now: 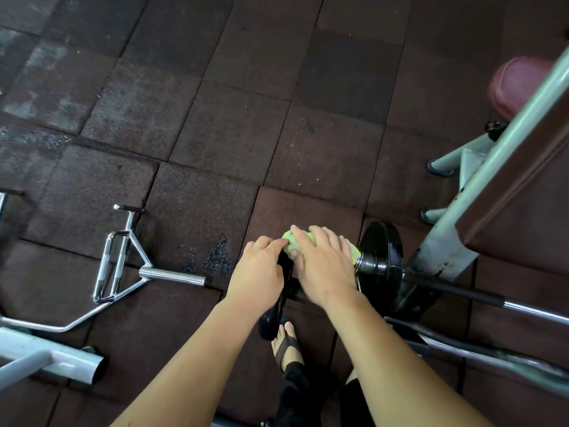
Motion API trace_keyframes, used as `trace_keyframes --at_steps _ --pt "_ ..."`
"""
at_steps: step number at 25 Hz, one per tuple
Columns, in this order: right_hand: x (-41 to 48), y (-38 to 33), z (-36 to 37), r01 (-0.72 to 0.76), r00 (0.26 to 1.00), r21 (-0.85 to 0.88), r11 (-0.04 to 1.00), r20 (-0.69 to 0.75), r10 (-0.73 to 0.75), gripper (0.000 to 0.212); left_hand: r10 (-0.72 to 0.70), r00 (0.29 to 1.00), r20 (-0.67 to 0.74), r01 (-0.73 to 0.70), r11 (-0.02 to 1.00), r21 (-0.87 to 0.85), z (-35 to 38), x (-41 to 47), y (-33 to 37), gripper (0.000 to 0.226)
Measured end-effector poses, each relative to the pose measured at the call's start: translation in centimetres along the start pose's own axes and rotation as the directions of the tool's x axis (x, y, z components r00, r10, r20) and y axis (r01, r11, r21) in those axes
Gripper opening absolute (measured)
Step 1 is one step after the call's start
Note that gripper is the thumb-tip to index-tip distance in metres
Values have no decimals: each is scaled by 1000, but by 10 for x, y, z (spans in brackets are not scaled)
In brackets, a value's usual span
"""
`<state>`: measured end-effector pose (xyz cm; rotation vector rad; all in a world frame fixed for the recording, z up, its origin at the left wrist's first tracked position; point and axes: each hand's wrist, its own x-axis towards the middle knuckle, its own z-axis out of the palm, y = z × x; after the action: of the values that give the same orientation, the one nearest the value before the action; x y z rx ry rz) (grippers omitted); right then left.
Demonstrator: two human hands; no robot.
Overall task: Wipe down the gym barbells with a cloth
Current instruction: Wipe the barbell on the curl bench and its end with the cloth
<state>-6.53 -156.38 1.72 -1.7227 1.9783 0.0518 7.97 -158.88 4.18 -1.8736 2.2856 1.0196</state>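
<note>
A barbell (535,309) lies on the floor at the lower right, with a large black weight plate (381,254) on its sleeve. My right hand (323,266) presses a yellow-green cloth (291,241) against the sleeve just left of that plate. My left hand (260,272) grips a smaller black plate (277,315) at the bar's end and touches the cloth's edge. Most of the cloth is hidden under my hands. A chrome triceps bar (123,266) lies on the floor to the left.
Dark rubber floor tiles (215,118) spread ahead. A bench with a grey frame (480,192) and brown padding (523,217) stands at the right. Another grey frame tube (52,362) lies at the lower left. My sandalled foot (288,343) rests below the small plate.
</note>
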Motion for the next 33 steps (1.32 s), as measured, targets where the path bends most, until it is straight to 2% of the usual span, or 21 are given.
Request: trace_keyframes --at_steps 4,6,9,12,14,17,19,23,27,30,33 --pt "-3 30 -9 -201 979 -24 979 -47 199 48 8 1000 15 -8 1000 -2 -2 1 5 59" --pt "-1 24 -8 -256 967 -44 966 -32 254 47 15 1000 21 -15 1000 -6 -4 1 9 58" --pt "12 -5 -5 -177 984 25 984 3 177 44 19 1000 13 -20 1000 6 -3 1 9 57" --pt "0 -5 1 -63 997 33 997 -37 64 45 -6 1000 4 6 1000 3 0 0 2 54" --pt "-20 9 7 -73 994 13 997 -86 74 49 -4 1000 12 4 1000 0 2 -3 0 55" --pt "-35 17 16 -164 973 13 986 -164 164 55 2 1000 5 -2 1000 -5 1 -3 1 56" --pt "-27 1 21 -162 973 54 985 -157 168 57 1 1000 -7 -1 1000 -6 -1 -3 1 55" --pt "-17 -19 26 -64 991 42 997 -114 68 59 -20 1000 -18 19 1000 -23 -2 -4 -5 54" --pt "-42 12 26 -158 972 15 987 -173 158 59 -31 999 -8 31 999 -31 -1 -10 -12 56" --pt "-43 8 30 -237 951 52 970 -193 243 63 -31 999 -9 31 999 -34 -3 -10 -13 56" --pt "-26 -12 31 -150 977 67 986 -143 158 63 -1 1000 -8 1 1000 -19 -2 -9 -9 56"
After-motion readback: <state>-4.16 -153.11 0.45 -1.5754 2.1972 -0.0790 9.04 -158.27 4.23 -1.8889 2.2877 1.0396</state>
